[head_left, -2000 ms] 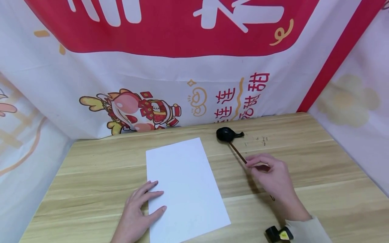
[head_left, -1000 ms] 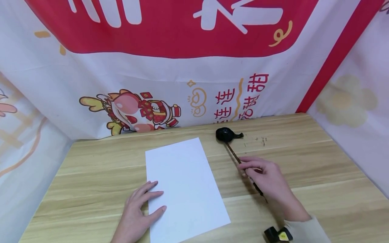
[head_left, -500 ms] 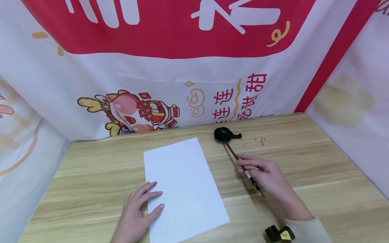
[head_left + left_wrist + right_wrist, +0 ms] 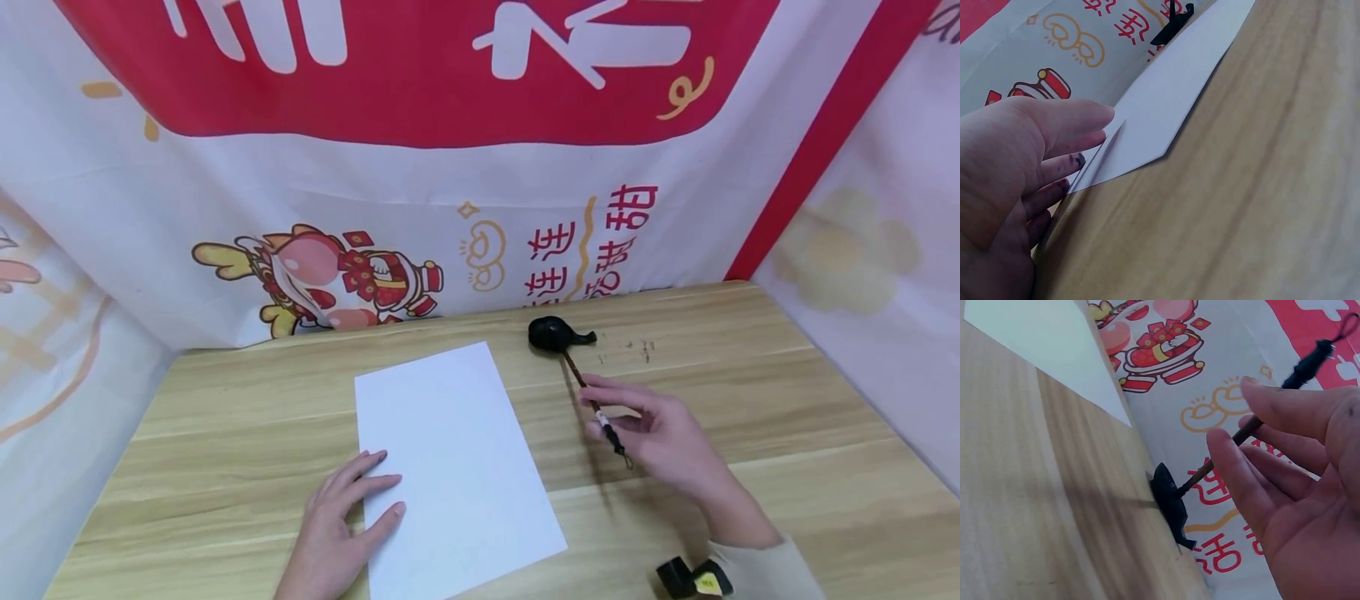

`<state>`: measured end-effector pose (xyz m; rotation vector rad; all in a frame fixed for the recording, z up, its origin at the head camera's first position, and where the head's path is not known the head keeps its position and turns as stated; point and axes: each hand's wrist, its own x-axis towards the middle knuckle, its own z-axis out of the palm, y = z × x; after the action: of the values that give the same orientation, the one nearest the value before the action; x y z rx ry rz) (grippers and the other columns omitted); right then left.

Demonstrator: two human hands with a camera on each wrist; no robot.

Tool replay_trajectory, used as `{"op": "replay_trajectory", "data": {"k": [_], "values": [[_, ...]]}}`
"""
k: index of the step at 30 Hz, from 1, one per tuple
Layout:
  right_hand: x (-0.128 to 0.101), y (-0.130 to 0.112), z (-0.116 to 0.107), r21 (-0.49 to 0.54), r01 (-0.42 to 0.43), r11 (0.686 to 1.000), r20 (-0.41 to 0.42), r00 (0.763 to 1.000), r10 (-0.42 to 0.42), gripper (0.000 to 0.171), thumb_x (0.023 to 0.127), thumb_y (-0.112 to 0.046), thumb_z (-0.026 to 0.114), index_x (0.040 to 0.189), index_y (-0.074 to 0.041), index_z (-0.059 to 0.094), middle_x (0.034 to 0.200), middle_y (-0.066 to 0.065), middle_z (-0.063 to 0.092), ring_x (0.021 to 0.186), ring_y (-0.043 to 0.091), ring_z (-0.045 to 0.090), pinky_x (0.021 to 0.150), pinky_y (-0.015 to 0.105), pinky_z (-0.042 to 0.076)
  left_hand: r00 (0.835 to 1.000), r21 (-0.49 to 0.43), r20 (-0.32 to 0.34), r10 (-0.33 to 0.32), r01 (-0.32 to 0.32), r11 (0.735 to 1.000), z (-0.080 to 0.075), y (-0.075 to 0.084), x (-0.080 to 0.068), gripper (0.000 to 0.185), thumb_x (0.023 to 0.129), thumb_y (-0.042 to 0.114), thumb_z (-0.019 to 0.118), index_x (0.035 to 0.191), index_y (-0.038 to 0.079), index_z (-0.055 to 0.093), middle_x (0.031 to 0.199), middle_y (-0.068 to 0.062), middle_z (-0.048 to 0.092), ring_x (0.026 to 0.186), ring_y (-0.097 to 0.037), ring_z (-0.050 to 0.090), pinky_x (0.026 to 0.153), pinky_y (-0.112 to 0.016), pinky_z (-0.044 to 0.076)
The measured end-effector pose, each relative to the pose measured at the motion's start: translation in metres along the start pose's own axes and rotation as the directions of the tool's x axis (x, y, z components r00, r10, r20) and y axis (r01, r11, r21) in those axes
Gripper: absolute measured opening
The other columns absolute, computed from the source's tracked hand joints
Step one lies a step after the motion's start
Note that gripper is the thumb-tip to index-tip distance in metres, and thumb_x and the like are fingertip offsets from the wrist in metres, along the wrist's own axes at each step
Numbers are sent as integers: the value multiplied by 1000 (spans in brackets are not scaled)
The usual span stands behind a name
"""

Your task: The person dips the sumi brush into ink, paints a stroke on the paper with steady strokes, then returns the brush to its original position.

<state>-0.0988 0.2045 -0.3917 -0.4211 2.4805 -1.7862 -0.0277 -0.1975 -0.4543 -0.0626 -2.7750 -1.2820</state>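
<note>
My right hand (image 4: 667, 437) pinches a writing brush (image 4: 602, 419) between thumb and fingers. Its brown shaft leans, with the dark, looped tail end raised in the right wrist view. The lower end of the brush reaches into a small black ink dish (image 4: 552, 333) with a narrow curved handle, so the bristles are hidden. My left hand (image 4: 333, 529) rests on the left edge of a blank white sheet of paper (image 4: 457, 467), fingers spread. Dark smudges mark some left fingertips (image 4: 1079, 160) in the left wrist view.
Dark specks (image 4: 637, 348) stain the wooden table (image 4: 247, 442) right of the dish. A printed cloth (image 4: 465, 175) hangs behind the table's far edge, and others stand at both sides. A black-and-yellow device (image 4: 693, 577) sits by my right sleeve.
The brush has become more upright in the dish, its tail end swinging up and left. My right hand has shifted slightly left with it. The left hand stays on the paper.
</note>
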Motion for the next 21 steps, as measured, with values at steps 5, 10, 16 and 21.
{"op": "replay_trajectory", "data": {"k": [5,10,16,21], "values": [[7,-13,3,-200,109,974,-142,980,-139,34,95,-9,82,128,-14,79,151,8,67,137,24,65,86,18,62,999,0,-17,27,-27,1000,1,-2,-1,30,91,29,87,120,30,80,155,2,62,153,-36,46,119,-69,27],[20,-28,3,-331,178,927,-229,938,-262,28,96,-12,83,123,-15,82,144,9,71,135,35,66,89,6,54,999,1,-30,37,-37,999,1,-3,-1,30,90,27,88,119,30,80,154,1,63,152,-37,47,119,-69,27],[49,-46,-1,-291,197,936,-305,908,-286,13,100,-14,78,106,-3,83,128,11,73,110,7,73,86,10,58,999,-8,-36,39,-40,999,1,-3,-1,30,90,27,88,119,30,80,154,1,64,152,-38,47,118,-72,25],[77,-61,-7,-256,157,954,-345,907,-242,19,103,-22,75,111,-6,82,118,7,74,95,-3,72,79,13,61,998,-11,-40,42,-43,999,3,-3,-1,30,89,25,89,118,30,80,153,2,64,151,-36,47,119,-71,26]]}}
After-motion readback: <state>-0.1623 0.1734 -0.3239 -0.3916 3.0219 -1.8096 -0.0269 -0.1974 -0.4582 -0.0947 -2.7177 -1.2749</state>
